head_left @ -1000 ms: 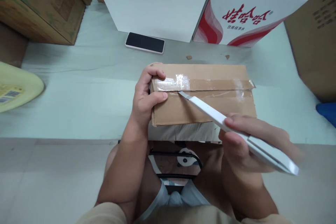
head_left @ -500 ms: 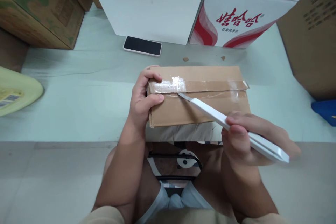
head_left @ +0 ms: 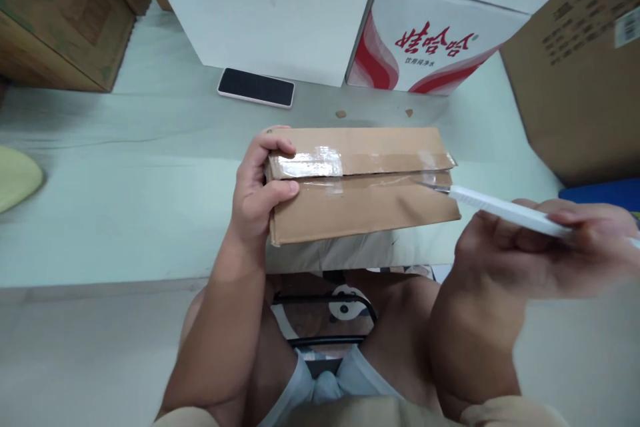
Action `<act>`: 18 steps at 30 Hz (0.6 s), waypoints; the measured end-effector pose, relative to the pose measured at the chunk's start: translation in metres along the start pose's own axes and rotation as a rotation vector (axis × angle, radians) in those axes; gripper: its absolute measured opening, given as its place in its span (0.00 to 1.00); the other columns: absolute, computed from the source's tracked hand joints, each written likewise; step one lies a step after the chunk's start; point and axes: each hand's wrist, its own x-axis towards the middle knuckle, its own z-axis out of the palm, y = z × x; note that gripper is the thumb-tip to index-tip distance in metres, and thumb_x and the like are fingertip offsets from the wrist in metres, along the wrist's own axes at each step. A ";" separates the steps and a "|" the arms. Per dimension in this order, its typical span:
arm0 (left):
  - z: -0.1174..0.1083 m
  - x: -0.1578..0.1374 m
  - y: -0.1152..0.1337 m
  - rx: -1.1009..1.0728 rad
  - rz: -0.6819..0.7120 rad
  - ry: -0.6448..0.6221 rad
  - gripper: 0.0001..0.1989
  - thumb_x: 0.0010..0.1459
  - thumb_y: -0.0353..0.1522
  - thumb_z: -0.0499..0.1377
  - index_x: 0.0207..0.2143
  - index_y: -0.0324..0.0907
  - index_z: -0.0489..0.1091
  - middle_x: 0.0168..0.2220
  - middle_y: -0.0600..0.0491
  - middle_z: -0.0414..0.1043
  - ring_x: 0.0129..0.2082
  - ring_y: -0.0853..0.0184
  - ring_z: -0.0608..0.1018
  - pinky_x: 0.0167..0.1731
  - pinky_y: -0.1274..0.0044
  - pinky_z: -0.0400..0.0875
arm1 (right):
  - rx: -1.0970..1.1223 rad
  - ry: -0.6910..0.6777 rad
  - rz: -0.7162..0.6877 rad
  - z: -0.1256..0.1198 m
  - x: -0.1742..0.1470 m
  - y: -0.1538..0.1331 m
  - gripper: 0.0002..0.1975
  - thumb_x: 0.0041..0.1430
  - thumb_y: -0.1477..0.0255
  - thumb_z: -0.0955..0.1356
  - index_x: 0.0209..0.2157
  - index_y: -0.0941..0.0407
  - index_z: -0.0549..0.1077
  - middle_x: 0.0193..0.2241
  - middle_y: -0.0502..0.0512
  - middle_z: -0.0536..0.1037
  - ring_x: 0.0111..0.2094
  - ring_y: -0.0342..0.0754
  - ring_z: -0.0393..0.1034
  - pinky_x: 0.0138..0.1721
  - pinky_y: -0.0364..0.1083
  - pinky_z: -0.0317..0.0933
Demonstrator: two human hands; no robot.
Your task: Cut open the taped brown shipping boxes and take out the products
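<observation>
A brown cardboard box (head_left: 360,207) sits at the table's front edge, with clear tape (head_left: 310,161) along its top seam. The seam's upper flap edge stands slightly raised. My left hand (head_left: 260,180) grips the box's left end, thumb on the near flap and fingers on the far one. In my right hand (head_left: 555,247) is a white utility knife (head_left: 505,208), its blade extended and pointing left. The blade tip lies over the right part of the seam; whether it touches the cardboard I cannot tell. Motion blurs the right fingers.
Behind the box, a phone (head_left: 256,88) lies on the pale green table (head_left: 125,213) near two cardboard scraps. A white-and-red carton (head_left: 435,47) stands at the back, large brown cartons (head_left: 565,80) at both sides. A yellow container (head_left: 17,179) is far left, a blue object (head_left: 600,195) right.
My right hand has moved right with the knife, taking the blade from the seam's left part to its right part. The left hand keeps its grip. The view has shifted slightly.
</observation>
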 end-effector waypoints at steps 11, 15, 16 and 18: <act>0.002 0.005 -0.001 -0.061 -0.006 0.064 0.24 0.34 0.40 0.75 0.36 0.47 0.76 0.40 0.54 0.71 0.42 0.61 0.71 0.41 0.73 0.64 | -0.310 0.238 0.243 -0.036 0.015 0.067 0.14 0.57 0.59 0.66 0.41 0.51 0.66 0.32 0.49 0.77 0.28 0.44 0.74 0.25 0.42 0.60; 0.008 0.005 0.001 -0.088 0.001 0.126 0.25 0.31 0.40 0.76 0.36 0.47 0.78 0.41 0.54 0.74 0.42 0.61 0.73 0.43 0.74 0.67 | -0.809 -0.195 0.349 -0.056 0.005 0.102 0.21 0.54 0.62 0.67 0.48 0.55 0.73 0.47 0.60 0.82 0.47 0.56 0.77 0.51 0.56 0.69; 0.010 0.004 0.002 -0.106 0.006 0.132 0.25 0.32 0.39 0.75 0.36 0.47 0.78 0.42 0.53 0.75 0.44 0.61 0.73 0.45 0.73 0.68 | -0.881 -0.271 0.389 -0.060 0.004 0.108 0.23 0.53 0.62 0.67 0.50 0.56 0.74 0.49 0.62 0.81 0.49 0.59 0.76 0.54 0.60 0.67; 0.014 0.004 0.004 -0.139 0.008 0.143 0.25 0.33 0.38 0.75 0.39 0.47 0.78 0.45 0.52 0.75 0.46 0.59 0.74 0.48 0.72 0.69 | -0.945 -0.357 0.459 -0.062 0.006 0.114 0.25 0.52 0.62 0.67 0.51 0.56 0.75 0.53 0.65 0.80 0.55 0.63 0.74 0.59 0.63 0.63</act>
